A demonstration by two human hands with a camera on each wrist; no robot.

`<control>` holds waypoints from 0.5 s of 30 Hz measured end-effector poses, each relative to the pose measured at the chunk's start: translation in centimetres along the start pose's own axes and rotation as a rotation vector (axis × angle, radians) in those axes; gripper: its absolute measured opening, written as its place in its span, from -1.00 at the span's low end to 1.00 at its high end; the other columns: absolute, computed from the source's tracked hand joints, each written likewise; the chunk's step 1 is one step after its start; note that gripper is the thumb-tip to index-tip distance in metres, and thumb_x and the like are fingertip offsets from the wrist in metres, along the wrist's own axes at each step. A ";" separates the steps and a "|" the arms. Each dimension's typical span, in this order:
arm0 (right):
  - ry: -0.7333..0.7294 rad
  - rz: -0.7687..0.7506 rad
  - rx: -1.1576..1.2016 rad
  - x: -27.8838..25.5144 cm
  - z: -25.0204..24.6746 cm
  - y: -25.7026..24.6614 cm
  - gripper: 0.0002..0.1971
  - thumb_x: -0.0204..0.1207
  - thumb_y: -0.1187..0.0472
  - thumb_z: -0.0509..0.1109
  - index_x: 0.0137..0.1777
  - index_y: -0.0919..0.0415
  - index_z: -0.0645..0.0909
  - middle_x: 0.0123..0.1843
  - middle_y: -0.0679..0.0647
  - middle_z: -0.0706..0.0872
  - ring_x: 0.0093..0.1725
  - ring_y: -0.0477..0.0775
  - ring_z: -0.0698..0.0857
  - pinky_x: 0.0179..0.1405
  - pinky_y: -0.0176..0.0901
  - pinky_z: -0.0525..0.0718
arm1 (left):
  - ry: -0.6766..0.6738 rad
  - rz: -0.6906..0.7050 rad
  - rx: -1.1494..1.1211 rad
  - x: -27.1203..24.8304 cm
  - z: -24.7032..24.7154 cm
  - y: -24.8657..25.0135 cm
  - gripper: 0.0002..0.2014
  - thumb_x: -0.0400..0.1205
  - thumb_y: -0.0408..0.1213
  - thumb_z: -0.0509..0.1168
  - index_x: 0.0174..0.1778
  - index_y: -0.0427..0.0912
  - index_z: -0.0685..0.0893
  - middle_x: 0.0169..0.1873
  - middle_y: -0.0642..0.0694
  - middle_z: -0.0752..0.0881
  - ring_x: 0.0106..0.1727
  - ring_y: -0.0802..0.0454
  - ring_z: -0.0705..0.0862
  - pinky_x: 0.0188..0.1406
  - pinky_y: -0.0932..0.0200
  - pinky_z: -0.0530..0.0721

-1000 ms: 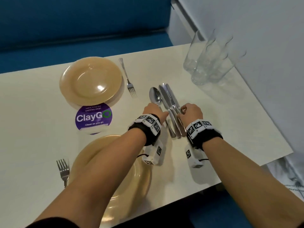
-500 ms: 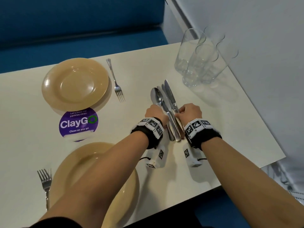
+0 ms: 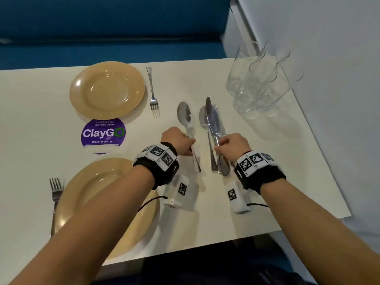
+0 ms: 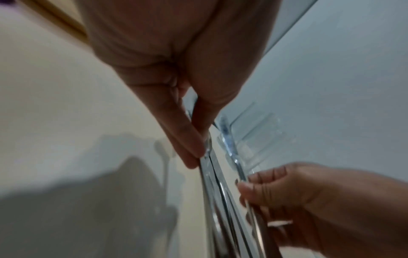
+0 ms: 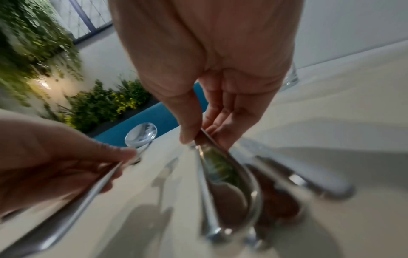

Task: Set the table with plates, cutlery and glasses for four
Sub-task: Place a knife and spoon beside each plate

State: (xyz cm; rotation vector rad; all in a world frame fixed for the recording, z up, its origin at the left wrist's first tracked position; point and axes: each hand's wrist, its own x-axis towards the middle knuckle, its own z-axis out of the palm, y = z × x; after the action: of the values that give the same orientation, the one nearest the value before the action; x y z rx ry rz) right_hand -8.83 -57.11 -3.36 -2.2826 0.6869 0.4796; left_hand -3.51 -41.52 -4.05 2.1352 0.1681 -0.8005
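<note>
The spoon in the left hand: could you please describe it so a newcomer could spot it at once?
Start at the purple sticker between the two tan plates, then look right. The spoon lies alone, the left hand pinching its handle. Unlike the cutlery bundle at the right hand, nothing overlaps it.

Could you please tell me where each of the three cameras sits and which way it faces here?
Head: worn on the head, looking down at the table; both forearms and hands show.
Left wrist: under the left hand, looking along its fingers pinching a spoon; the right hand shows too.
Right wrist: under the right hand, facing the cutlery pile.
Shared: both wrist views show the opposite hand and the glasses.
</note>
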 end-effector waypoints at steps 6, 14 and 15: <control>-0.348 -0.086 0.008 -4.5 7.6 -2.2 -0.74 0.40 0.26 0.52 -0.45 0.13 0.55 -0.14 0.33 0.78 -0.15 0.29 0.79 0.06 0.15 0.76 | 0.147 0.003 -0.174 -3.8 -4.2 -3.3 -0.68 0.57 -0.36 0.39 -0.53 -0.19 0.56 -0.59 -0.06 0.74 -0.31 -0.13 0.80 -0.02 0.01 0.79; -0.250 -0.105 -0.023 -6.4 11.0 -1.7 -0.73 0.24 0.32 0.61 -0.36 0.10 0.54 -0.21 0.17 0.79 -0.27 0.21 0.79 -0.17 0.08 0.81 | 0.119 -0.014 -0.226 -6.5 -3.6 -5.9 -0.73 0.57 -0.35 0.42 -0.43 -0.21 0.54 -0.48 -0.15 0.72 -0.52 0.04 0.74 -0.22 0.08 0.82; -0.216 -0.121 -0.039 -6.3 11.3 -1.4 -0.75 0.24 0.33 0.58 -0.37 0.07 0.53 -0.20 0.16 0.79 -0.26 0.21 0.79 -0.16 0.09 0.81 | 0.108 -0.011 -0.226 -6.7 -3.3 -6.2 -0.74 0.57 -0.35 0.41 -0.43 -0.21 0.54 -0.45 -0.17 0.72 -0.45 -0.03 0.76 -0.16 0.03 0.81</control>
State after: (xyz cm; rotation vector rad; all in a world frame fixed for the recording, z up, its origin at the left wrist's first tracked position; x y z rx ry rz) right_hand -14.57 -46.14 -7.23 -2.2506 0.4335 0.6741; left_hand -9.53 -34.04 -2.64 1.9653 0.3126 -0.6401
